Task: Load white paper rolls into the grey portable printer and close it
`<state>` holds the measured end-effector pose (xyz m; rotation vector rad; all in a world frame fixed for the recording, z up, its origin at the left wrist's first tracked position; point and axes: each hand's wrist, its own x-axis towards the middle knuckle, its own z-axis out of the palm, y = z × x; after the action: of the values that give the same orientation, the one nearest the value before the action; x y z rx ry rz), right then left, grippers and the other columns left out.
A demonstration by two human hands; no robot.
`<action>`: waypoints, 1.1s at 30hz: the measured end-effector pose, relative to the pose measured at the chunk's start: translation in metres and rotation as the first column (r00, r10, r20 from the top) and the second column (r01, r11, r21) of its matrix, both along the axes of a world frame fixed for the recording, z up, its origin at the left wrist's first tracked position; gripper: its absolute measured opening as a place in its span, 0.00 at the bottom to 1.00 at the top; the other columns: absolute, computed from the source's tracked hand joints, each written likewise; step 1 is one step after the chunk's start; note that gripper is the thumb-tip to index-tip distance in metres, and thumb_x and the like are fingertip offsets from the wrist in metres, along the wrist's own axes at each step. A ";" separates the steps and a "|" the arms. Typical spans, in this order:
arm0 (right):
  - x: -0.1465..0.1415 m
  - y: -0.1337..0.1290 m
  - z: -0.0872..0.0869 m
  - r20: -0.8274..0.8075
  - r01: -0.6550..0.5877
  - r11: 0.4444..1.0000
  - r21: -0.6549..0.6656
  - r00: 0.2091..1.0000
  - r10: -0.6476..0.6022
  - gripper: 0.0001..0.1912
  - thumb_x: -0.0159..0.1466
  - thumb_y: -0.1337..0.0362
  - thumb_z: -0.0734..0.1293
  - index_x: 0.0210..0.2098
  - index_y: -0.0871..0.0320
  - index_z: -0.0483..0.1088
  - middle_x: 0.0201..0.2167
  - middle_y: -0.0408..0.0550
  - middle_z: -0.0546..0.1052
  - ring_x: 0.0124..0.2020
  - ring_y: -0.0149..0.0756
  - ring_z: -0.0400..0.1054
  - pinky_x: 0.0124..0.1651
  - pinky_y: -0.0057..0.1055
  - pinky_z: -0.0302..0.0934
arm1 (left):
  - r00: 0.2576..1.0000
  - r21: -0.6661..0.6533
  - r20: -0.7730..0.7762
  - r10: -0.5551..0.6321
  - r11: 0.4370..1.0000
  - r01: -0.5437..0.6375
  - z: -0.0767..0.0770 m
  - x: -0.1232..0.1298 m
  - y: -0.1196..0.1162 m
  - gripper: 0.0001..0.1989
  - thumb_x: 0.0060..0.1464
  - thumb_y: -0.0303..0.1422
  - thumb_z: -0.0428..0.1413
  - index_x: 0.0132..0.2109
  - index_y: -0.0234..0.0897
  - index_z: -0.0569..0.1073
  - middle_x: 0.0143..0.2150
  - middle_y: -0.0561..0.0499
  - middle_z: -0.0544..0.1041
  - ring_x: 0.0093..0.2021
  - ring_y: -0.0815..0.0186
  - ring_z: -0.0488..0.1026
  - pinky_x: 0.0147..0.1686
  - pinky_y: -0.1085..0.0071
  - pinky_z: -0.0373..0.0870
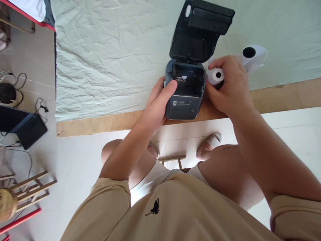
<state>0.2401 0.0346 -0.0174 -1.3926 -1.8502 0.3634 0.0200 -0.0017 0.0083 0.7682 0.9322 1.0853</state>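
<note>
A dark grey label printer (185,108) stands at the table's front edge with its black lid (198,31) raised and its paper bay bare. My left hand (160,102) grips the printer's left side, the thumb over the rim of the bay. Just right of the printer, my right hand (232,85) has its thumb and fingers around a small white paper roll (215,76). Behind that hand, a larger white roll (259,53) with a dark core lies on the cloth, its paper partly loose.
A pale green cloth (112,60) covers the table, whose wooden edge (100,124) faces me. On the floor at the left are a black box-like device (31,130), cables and a wooden stool (35,189). My knees are below the edge.
</note>
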 end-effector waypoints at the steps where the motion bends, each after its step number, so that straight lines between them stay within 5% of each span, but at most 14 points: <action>1: 0.000 0.000 -0.001 -0.030 0.007 1.000 -0.020 1.000 -0.008 0.26 0.55 0.68 0.74 0.51 0.45 0.68 0.49 0.50 0.80 0.46 0.48 0.74 0.52 0.50 0.71 | 1.000 0.006 0.004 0.004 1.000 -0.004 0.000 0.000 0.000 0.12 0.71 0.44 0.56 0.49 0.40 0.75 0.40 0.52 0.79 0.47 0.59 0.87 0.34 0.71 0.82; 6: -0.001 -0.004 0.002 -0.044 -0.104 0.993 -0.052 0.994 0.102 0.27 0.58 0.68 0.73 0.55 0.44 0.69 0.54 0.52 0.78 0.55 0.51 0.74 0.60 0.52 0.70 | 1.000 0.028 0.019 0.009 1.000 -0.009 -0.002 0.001 0.001 0.12 0.71 0.43 0.56 0.50 0.40 0.75 0.40 0.52 0.80 0.46 0.60 0.88 0.33 0.72 0.82; 14: 0.003 -0.002 -0.002 -0.016 -0.060 0.997 -0.038 0.998 0.060 0.29 0.60 0.65 0.73 0.60 0.42 0.71 0.56 0.51 0.77 0.57 0.50 0.72 0.63 0.53 0.70 | 1.000 -0.007 -0.015 0.023 1.000 -0.023 -0.001 0.002 0.000 0.12 0.71 0.44 0.56 0.50 0.42 0.74 0.43 0.51 0.81 0.59 0.53 0.85 0.47 0.64 0.86; 24: 0.004 -0.003 -0.002 0.099 -0.084 0.996 -0.008 0.991 0.084 0.33 0.62 0.64 0.73 0.67 0.47 0.71 0.55 0.56 0.75 0.61 0.55 0.72 0.70 0.62 0.67 | 0.999 -0.019 0.036 0.031 0.999 -0.030 -0.002 0.001 0.000 0.12 0.70 0.43 0.57 0.49 0.40 0.75 0.39 0.53 0.81 0.41 0.62 0.88 0.32 0.73 0.83; 28: 0.008 0.000 0.004 -0.016 -0.042 0.993 0.112 0.999 0.045 0.35 0.65 0.58 0.74 0.69 0.44 0.63 0.62 0.52 0.74 0.59 0.50 0.73 0.57 0.53 0.75 | 0.999 -0.027 0.032 0.034 0.999 -0.033 -0.001 0.002 0.000 0.12 0.69 0.44 0.59 0.49 0.41 0.75 0.41 0.53 0.81 0.46 0.59 0.89 0.35 0.72 0.83; 31: 0.001 -0.003 0.019 -0.122 -0.095 0.943 0.319 0.983 0.141 0.34 0.67 0.50 0.73 0.69 0.40 0.61 0.65 0.48 0.70 0.55 0.45 0.74 0.43 0.40 0.74 | 0.999 -0.030 0.021 0.030 0.999 -0.029 0.001 0.002 0.000 0.13 0.69 0.45 0.60 0.49 0.41 0.75 0.41 0.52 0.80 0.50 0.55 0.88 0.39 0.67 0.84; 33: -0.010 -0.008 0.032 -0.107 -0.159 0.896 0.415 0.969 0.222 0.28 0.68 0.51 0.73 0.65 0.41 0.64 0.60 0.46 0.73 0.51 0.42 0.76 0.42 0.39 0.73 | 1.000 -0.025 0.005 0.023 0.999 -0.023 0.002 0.001 -0.001 0.13 0.69 0.46 0.60 0.49 0.40 0.75 0.40 0.51 0.79 0.51 0.54 0.88 0.42 0.63 0.85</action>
<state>0.2302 0.0262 0.0144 -0.8808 -1.8127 0.1631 0.0211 -0.0024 0.0103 0.7356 0.9500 1.0931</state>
